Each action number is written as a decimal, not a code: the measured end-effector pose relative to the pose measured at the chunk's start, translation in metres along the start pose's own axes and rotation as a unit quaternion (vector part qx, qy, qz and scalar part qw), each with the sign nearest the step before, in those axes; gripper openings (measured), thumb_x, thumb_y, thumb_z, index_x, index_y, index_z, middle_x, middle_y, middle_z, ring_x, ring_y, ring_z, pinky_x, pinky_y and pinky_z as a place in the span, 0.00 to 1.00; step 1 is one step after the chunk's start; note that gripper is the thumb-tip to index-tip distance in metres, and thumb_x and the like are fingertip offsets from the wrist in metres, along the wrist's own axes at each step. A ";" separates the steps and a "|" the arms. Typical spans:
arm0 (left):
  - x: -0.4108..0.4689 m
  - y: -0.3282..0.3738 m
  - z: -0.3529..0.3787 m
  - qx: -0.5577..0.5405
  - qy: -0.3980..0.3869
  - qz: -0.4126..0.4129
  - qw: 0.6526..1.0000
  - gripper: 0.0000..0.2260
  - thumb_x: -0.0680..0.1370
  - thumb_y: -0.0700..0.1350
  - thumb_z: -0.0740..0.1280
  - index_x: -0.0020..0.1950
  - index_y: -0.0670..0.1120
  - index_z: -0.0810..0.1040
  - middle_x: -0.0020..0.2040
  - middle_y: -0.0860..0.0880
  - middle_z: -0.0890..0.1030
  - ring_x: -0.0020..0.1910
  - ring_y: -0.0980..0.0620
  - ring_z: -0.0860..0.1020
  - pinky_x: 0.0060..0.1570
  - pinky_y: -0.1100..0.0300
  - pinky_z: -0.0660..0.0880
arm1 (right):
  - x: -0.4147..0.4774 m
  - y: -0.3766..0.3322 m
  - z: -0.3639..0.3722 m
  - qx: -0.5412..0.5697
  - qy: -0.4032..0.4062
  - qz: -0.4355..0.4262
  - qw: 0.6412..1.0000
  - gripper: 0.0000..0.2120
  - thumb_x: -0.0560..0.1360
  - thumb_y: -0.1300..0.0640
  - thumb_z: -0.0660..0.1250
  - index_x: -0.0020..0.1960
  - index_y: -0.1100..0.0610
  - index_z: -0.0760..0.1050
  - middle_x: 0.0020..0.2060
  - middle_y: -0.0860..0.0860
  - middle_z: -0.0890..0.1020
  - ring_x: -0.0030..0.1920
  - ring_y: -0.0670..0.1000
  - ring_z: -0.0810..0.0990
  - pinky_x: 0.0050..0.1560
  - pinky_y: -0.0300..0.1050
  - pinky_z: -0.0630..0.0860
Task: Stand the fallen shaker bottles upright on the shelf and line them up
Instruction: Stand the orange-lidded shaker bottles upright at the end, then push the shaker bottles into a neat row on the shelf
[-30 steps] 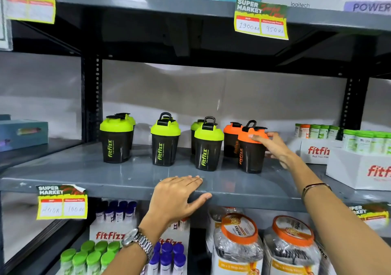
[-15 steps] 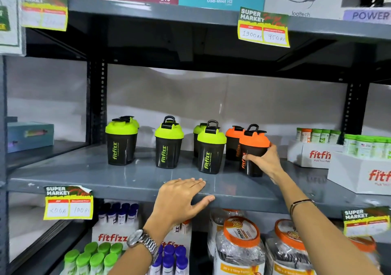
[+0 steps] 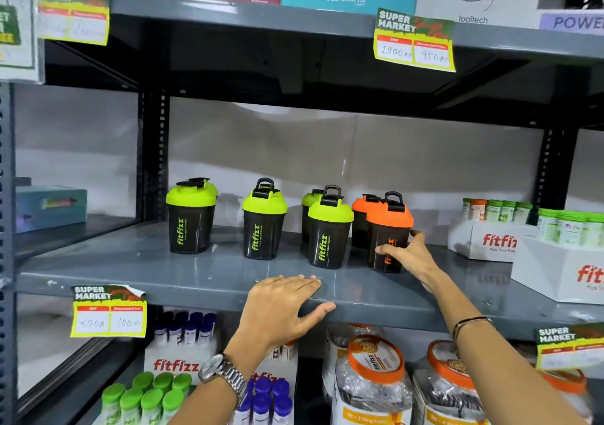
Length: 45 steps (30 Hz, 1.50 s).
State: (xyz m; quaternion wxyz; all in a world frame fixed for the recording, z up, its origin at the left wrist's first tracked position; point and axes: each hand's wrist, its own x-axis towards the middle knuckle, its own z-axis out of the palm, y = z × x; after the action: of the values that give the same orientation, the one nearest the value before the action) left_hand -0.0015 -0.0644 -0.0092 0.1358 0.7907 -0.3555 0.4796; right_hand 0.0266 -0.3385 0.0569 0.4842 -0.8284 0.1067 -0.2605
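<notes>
5 green-lid shakers, 2 orange-lid shakers, 2 hands.

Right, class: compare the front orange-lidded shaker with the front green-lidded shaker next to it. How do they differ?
The orange shaker has an orange lid and orange lettering; the green shaker has a lime lid and lime lettering. The right hand grips the orange shaker's lower body, while nothing touches the green shaker. The hand partly hides the orange shaker's logo; the green shaker's reads fully. Both stand upright, with black bodies and raised black loops.
</notes>
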 end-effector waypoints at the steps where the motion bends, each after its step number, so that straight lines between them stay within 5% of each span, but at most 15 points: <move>1: 0.000 0.000 0.000 0.003 -0.001 0.000 1.000 0.22 0.73 0.64 0.59 0.50 0.51 0.84 0.47 0.55 0.85 0.48 0.58 0.82 0.45 0.59 0.80 | -0.001 0.000 0.001 -0.003 0.002 -0.005 1.000 0.40 0.63 0.51 0.77 0.64 0.59 0.56 0.61 0.60 0.73 0.60 0.58 0.73 0.60 0.52 0.70; 15: 0.002 0.001 -0.002 -0.017 -0.016 -0.021 1.000 0.22 0.74 0.64 0.55 0.48 0.53 0.84 0.46 0.57 0.85 0.47 0.58 0.83 0.40 0.61 0.78 | -0.013 -0.004 0.002 -0.059 0.016 -0.019 0.998 0.46 0.60 0.45 0.77 0.68 0.60 0.56 0.65 0.60 0.70 0.66 0.61 0.69 0.66 0.63 0.67; 19: 0.022 0.008 -0.009 -0.010 -0.035 -0.160 0.986 0.30 0.74 0.69 0.44 0.41 0.57 0.83 0.33 0.56 0.83 0.33 0.55 0.79 0.27 0.66 0.62 | -0.016 -0.003 0.004 -0.060 0.018 -0.024 0.998 0.46 0.60 0.45 0.77 0.68 0.59 0.58 0.65 0.60 0.70 0.66 0.61 0.69 0.66 0.62 0.67; 21: 0.039 0.007 -0.004 -0.039 -0.029 -0.239 0.970 0.25 0.75 0.68 0.49 0.46 0.57 0.82 0.37 0.57 0.84 0.39 0.53 0.81 0.30 0.65 0.67 | -0.016 -0.001 0.003 -0.056 0.023 -0.020 0.998 0.47 0.60 0.45 0.77 0.69 0.59 0.57 0.66 0.60 0.70 0.67 0.61 0.68 0.67 0.62 0.66; 23: 0.057 0.003 0.002 -0.099 -0.050 -0.304 0.946 0.17 0.75 0.63 0.60 0.58 0.56 0.77 0.51 0.56 0.84 0.52 0.49 0.80 0.45 0.58 0.75 | -0.016 0.000 0.003 -0.054 0.027 -0.016 0.998 0.47 0.60 0.46 0.77 0.69 0.60 0.56 0.67 0.61 0.69 0.67 0.61 0.68 0.68 0.62 0.64; 25: 0.072 -0.001 0.014 -0.158 -0.132 -0.343 0.916 0.26 0.73 0.58 0.67 0.68 0.50 0.68 0.63 0.49 0.77 0.61 0.44 0.75 0.56 0.52 0.72 | -0.016 0.002 0.002 -0.056 0.035 -0.010 0.998 0.48 0.60 0.47 0.77 0.70 0.60 0.56 0.68 0.61 0.67 0.68 0.61 0.66 0.68 0.61 0.64; 28: 0.085 -0.004 0.032 -0.231 -0.186 -0.386 0.874 0.38 0.68 0.53 0.75 0.69 0.41 0.61 0.67 0.41 0.69 0.65 0.42 0.69 0.61 0.50 0.69 | -0.016 0.002 0.002 -0.052 0.038 -0.003 0.998 0.47 0.60 0.48 0.78 0.70 0.60 0.56 0.68 0.61 0.66 0.68 0.61 0.66 0.68 0.60 0.64; 33: 0.103 -0.003 0.055 -0.265 -0.175 -0.407 0.856 0.41 0.63 0.50 0.79 0.67 0.39 0.61 0.66 0.41 0.70 0.65 0.43 0.69 0.62 0.51 0.69 | -0.013 0.005 0.000 -0.040 0.044 -0.001 0.998 0.43 0.61 0.50 0.77 0.69 0.58 0.58 0.66 0.59 0.72 0.65 0.60 0.71 0.65 0.59 0.68; 45: 0.105 -0.017 0.066 -0.193 -0.138 -0.410 0.881 0.37 0.62 0.55 0.79 0.59 0.40 0.65 0.60 0.42 0.75 0.60 0.41 0.73 0.53 0.53 0.71 | -0.008 0.010 0.000 -0.072 0.051 -0.042 0.995 0.33 0.62 0.48 0.77 0.61 0.56 0.68 0.58 0.55 0.80 0.59 0.57 0.78 0.60 0.56 0.73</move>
State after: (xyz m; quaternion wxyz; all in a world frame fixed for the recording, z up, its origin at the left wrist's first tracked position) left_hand 0.0843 -0.1342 0.0497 0.4199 0.8820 -0.1008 0.1886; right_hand 0.0211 -0.3400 0.0456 0.4062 -0.8504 0.1152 -0.3140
